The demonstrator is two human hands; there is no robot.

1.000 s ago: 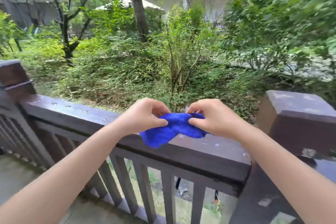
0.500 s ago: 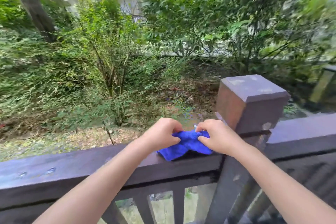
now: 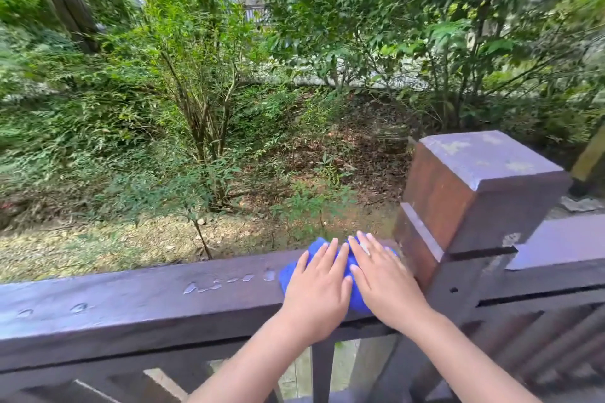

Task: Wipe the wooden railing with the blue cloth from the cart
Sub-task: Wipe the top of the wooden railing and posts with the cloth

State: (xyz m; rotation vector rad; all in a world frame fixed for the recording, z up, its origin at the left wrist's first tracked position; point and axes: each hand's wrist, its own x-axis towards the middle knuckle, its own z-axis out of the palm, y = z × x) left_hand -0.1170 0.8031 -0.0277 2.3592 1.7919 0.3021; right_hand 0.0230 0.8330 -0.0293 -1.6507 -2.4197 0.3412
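The blue cloth (image 3: pixel 288 275) lies bunched on the top of the dark wooden railing (image 3: pixel 147 304), right beside the square post (image 3: pixel 474 196). My left hand (image 3: pixel 319 291) rests flat on the cloth's left part, fingers stretched forward. My right hand (image 3: pixel 383 285) presses flat on its right part, close to the post's base. Both hands cover most of the cloth; only its left edge and a strip between the hands show. The cart is out of view.
Water drops (image 3: pixel 203 287) sit on the rail top to the left of the cloth. A second rail section (image 3: pixel 563 249) runs to the right of the post. Balusters (image 3: pixel 322 370) stand below the rail. Shrubs and leaf-strewn ground lie beyond.
Both hands went from pinching the cloth by the fingertips to lying flat on it. The cloth now sits spread on the rail next to the post. The view has moved closer.
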